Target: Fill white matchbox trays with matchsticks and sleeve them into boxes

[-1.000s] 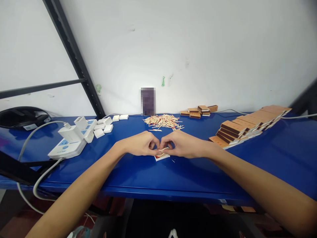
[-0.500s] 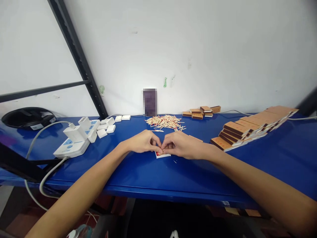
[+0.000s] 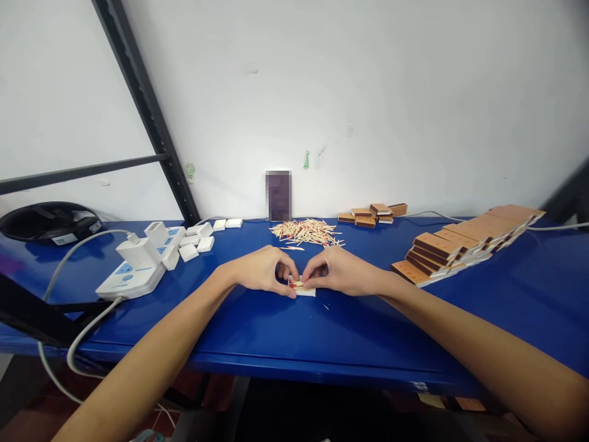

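Note:
A small white matchbox tray (image 3: pixel 309 293) lies on the blue table between my hands, with red-tipped matches (image 3: pixel 297 284) in it. My left hand (image 3: pixel 261 270) grips the tray's left end, thumb at the near edge and fingers at the far edge. Over the right part of the tray, my right hand (image 3: pixel 346 271) has thumb and forefinger closed on the matches; its fingers partly cover them. Just beyond the hands, a loose heap of matches (image 3: pixel 306 231) is spread on the table.
Stacked brown matchboxes (image 3: pixel 473 230) stand at the right, and a smaller group of matchboxes (image 3: pixel 378 213) sits by the wall. At the left are a power strip (image 3: pixel 133 275) with plugs, several white blocks (image 3: pixel 197 239) and a black curved object (image 3: pixel 50 222). A pixelated dark rectangle (image 3: pixel 278 196) leans on the wall.
My left fingers have spread from a pinch over the tray to its edges. My right fingers have shifted slightly, and more of the matches inside now shows. The view has tilted slightly.

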`<state>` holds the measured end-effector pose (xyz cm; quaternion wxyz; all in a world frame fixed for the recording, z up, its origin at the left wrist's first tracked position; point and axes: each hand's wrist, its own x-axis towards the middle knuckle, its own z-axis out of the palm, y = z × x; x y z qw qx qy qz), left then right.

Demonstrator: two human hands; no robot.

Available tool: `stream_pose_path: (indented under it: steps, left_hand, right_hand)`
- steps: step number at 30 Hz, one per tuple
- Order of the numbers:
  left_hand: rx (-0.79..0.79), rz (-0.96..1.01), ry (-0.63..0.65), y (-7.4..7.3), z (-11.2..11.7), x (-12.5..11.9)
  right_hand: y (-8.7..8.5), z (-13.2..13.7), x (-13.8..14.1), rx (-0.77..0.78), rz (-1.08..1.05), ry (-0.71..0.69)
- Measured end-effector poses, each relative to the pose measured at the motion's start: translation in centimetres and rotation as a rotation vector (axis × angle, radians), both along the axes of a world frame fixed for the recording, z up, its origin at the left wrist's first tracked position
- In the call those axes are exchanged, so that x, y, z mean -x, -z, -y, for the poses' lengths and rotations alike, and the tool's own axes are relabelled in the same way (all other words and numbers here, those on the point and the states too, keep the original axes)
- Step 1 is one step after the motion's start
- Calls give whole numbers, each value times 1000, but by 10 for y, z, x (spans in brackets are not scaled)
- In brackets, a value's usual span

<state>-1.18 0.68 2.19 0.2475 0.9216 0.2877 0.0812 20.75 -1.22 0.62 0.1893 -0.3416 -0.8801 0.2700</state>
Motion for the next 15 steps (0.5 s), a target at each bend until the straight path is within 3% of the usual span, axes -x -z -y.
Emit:
stream_pose_path:
  steps: [8,15]
  left_hand:
    - [-108,3,14,1,-2,1]
    - [-152,-26,47,2,-3,2]
  right_hand:
    - [6,5,6,-206,0,10]
    - [2,5,-1,-246,45,-37]
